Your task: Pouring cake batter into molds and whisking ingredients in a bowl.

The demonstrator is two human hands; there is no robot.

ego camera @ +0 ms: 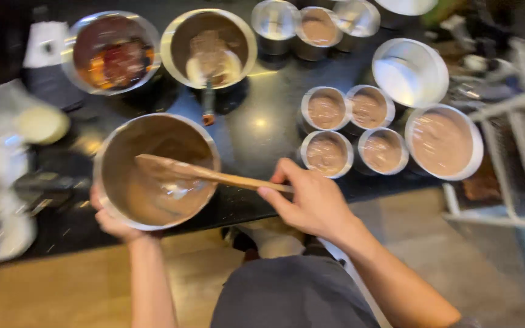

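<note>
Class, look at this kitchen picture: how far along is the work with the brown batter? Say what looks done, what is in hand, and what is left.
Done: four small tins and a larger tin already hold brown batter. In hand: the left hand steadies a steel bowl at the counter edge, while the right hand works a wooden spatula in it. Left: batter coats that bowl, and one white-lined tin looks unfilled.

spatula [177, 171] in bowl [112, 159] | cups [325, 109] right | pans [180, 30] behind

Bare forearms, no sleeves; dark grey garment [293, 294] below.
</note>
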